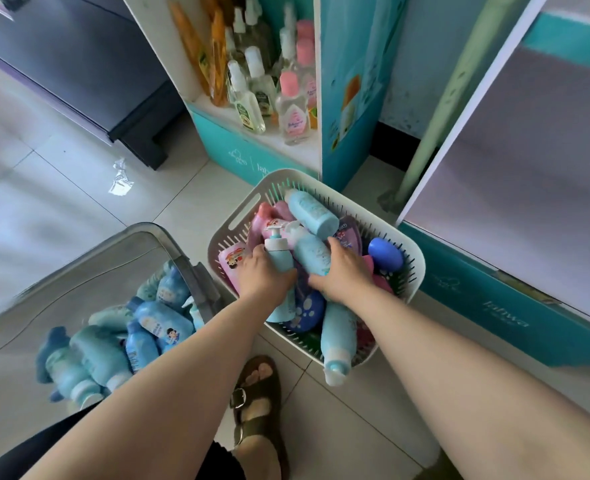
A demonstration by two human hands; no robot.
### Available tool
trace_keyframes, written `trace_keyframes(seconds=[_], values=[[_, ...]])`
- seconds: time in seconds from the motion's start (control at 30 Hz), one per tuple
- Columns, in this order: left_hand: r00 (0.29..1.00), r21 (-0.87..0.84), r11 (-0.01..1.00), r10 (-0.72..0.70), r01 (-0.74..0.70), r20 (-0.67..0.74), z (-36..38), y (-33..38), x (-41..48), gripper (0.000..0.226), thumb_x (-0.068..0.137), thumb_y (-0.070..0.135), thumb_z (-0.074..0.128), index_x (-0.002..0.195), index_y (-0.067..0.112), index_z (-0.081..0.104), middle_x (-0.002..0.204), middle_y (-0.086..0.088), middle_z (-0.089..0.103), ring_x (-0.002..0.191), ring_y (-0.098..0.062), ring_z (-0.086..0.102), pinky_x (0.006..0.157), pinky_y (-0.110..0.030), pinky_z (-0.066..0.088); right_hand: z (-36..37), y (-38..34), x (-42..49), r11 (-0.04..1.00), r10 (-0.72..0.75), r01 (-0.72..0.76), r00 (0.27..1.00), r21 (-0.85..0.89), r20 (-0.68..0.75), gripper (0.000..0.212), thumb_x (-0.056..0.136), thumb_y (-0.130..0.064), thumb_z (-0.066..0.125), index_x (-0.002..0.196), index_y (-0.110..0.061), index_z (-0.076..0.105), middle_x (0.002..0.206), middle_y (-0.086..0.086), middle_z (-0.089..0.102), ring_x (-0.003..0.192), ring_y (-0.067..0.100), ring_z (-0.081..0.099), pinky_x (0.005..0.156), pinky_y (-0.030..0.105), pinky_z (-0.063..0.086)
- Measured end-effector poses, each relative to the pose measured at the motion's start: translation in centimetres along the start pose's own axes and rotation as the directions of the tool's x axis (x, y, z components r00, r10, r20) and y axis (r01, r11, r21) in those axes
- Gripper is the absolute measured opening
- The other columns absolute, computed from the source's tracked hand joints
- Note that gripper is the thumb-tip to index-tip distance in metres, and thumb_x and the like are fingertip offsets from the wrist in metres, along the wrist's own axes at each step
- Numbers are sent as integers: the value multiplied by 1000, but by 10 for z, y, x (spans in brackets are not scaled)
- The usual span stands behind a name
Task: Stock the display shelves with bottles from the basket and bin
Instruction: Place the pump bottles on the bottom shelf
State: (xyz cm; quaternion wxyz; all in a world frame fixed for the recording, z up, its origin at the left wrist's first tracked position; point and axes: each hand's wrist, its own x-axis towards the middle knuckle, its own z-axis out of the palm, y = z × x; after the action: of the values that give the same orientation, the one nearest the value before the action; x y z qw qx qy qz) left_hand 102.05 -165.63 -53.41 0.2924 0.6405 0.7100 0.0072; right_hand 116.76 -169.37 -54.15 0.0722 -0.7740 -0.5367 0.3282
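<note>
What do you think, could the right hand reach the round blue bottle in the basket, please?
Probably yes: the round blue bottle lies uncovered beside the right hand, by the basket wall, though that hand grips a light blue bottle.

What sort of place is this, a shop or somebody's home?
Probably a small shop selling toiletries: a branded cardboard display stand holds rows of bottles, and a basket and a clear bin on the tiled floor are heaped with more stock.

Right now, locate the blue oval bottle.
Head view, centre-right: the blue oval bottle lies inside the white basket near its right rim, beside the right hand.
</note>
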Motion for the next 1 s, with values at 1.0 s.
trace_keyframes(seconds=[1.0], values=[[770,-816,500,628,-290,111,-110,169,-171,38,78,5,74,112,10,59,103,-10,69,95,-24,67,74,-29,56,-193,73,-233,397,111,201,958,896,-264,37,86,-15,67,118,-27,53,105,0,68,90,15,66,74,30,53]])
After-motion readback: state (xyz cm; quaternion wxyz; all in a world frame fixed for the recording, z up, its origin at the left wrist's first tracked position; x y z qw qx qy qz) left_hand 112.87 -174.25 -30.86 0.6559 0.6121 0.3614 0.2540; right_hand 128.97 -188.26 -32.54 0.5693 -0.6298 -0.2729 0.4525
